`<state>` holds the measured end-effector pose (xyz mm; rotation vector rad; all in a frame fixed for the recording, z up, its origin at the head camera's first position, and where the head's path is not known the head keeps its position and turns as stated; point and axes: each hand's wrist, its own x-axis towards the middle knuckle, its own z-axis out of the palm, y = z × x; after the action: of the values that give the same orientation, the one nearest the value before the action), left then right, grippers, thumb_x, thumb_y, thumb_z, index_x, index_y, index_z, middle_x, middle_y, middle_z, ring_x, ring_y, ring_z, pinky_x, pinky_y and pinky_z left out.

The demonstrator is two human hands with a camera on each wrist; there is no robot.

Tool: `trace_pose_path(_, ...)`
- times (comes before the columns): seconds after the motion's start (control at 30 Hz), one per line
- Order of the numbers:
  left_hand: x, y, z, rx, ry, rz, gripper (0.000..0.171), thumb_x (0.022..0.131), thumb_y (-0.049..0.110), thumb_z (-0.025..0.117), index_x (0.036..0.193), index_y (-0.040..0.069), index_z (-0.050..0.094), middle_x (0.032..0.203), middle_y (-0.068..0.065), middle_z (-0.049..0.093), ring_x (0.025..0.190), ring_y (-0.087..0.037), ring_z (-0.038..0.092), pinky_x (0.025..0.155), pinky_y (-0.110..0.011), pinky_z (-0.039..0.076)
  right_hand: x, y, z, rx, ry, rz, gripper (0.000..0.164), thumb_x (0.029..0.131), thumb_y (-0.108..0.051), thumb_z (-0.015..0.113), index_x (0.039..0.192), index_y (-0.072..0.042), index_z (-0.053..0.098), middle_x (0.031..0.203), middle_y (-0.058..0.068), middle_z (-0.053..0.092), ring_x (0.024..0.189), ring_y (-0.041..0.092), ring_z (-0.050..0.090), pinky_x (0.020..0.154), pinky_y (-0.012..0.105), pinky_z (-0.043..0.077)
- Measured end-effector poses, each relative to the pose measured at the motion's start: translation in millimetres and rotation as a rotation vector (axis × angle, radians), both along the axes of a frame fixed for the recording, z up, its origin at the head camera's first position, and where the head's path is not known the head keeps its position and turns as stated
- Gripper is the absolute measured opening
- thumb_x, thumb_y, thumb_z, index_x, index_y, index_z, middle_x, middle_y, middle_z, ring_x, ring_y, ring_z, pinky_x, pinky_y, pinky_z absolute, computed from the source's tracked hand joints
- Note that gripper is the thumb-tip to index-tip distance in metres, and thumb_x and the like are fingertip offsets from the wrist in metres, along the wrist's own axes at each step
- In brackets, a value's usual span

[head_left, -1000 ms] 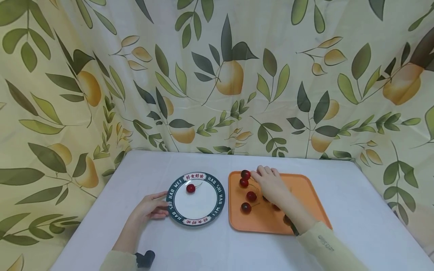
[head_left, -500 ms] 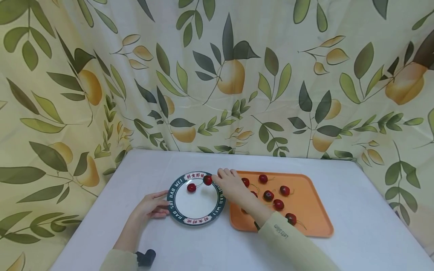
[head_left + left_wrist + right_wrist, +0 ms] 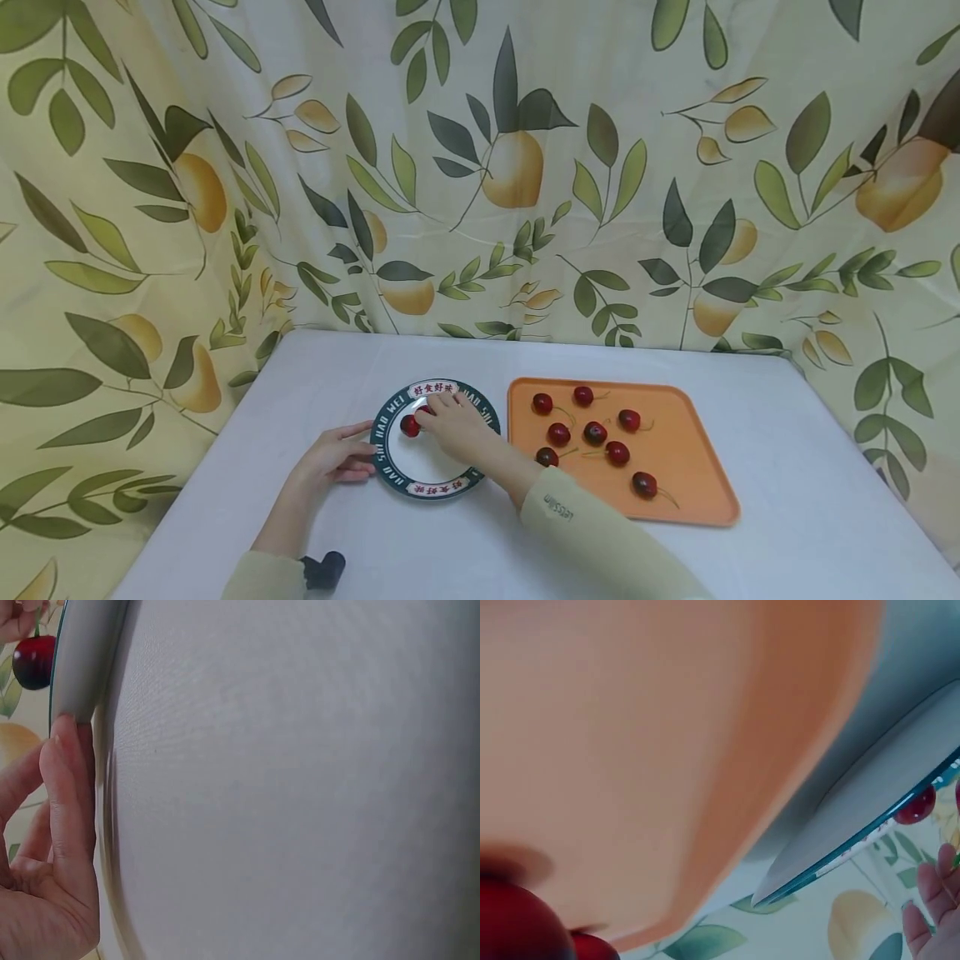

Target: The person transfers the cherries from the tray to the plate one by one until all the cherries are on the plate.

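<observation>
A round white plate [image 3: 435, 454] with a dark green lettered rim lies in the middle of the table. My left hand [image 3: 330, 458] is at its left side, fingers extended and fingertips touching the rim. Over the plate, my right hand [image 3: 461, 429] pinches the green stem of a dark red cherry [image 3: 34, 661]. A second cherry [image 3: 425, 410] is on the plate, partly hidden by the right fingers. The right wrist view shows the plate's edge [image 3: 855, 836], a cherry [image 3: 915, 806] and the right fingertips [image 3: 934, 896].
To the right of the plate lies an orange tray [image 3: 682, 467] holding several stemmed cherries [image 3: 595, 432]. The right forearm crosses the tray's near left corner. A white cloth covers the table [image 3: 337, 367], and a leaf-patterned curtain [image 3: 480, 250] hangs behind.
My right hand has moved left from the tray to above the plate, bringing a cherry with it. My left hand stays at the rim.
</observation>
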<state>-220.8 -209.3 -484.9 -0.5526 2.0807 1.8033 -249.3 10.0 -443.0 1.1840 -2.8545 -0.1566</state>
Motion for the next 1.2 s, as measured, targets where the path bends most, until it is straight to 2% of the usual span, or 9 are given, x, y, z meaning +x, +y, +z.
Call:
trace_pose_path(0.33,-1.0,-1,-0.1,0.001,-0.014,0.003,0.055,0.081,0.007,0.064,0.133,0.009,0.047,0.085,-0.012,0.068,0.061,-0.021,0.066,0.061,-0.033,0.058,-6.5,-14,-8.1,0.009,-0.005,-0.007,0.036,0.094,-0.019,0.048,0.13,-0.025,0.05,0.137,0.006,0.043,0.128,0.022,0.038,0.108,0.042,0.03)
trace_pose_path(0.63,-1.3,-1,0.9,-0.003,-0.018,-0.006,0.056,0.082,0.006,0.063,0.134,0.009,0.046,0.086,-0.012,0.068,0.061,-0.021,0.066,0.061,-0.032,0.058,-8.5,-11,-19.0,0.024,0.047,0.019,0.033,0.093,-0.018,0.05,0.125,-0.026,0.054,0.127,0.001,0.049,0.121,0.019,0.043,0.106,0.038,0.034)
trace_pose_path(0.93,-0.2,0,0.4,-0.01,-0.018,-0.006,0.055,0.082,0.007,0.063,0.134,0.01,0.047,0.085,-0.011,0.068,0.06,-0.02,0.066,0.06,-0.031,0.057,-9.9,-12,-22.1,0.054,0.032,-0.006,0.039,0.091,-0.016,0.053,0.128,-0.027,0.051,0.13,0.001,0.046,0.124,0.02,0.04,0.108,0.044,0.03)
trace_pose_path(1.2,-0.8,0,0.2,-0.011,-0.016,-0.001,0.055,0.082,0.006,0.063,0.134,0.009,0.047,0.086,-0.012,0.068,0.06,-0.02,0.066,0.06,-0.032,0.058,-11.1,-8,-17.0,0.026,0.039,-0.015,0.032,0.093,-0.02,0.052,0.124,-0.026,0.052,0.132,0.002,0.046,0.126,0.021,0.039,0.108,0.048,0.028)
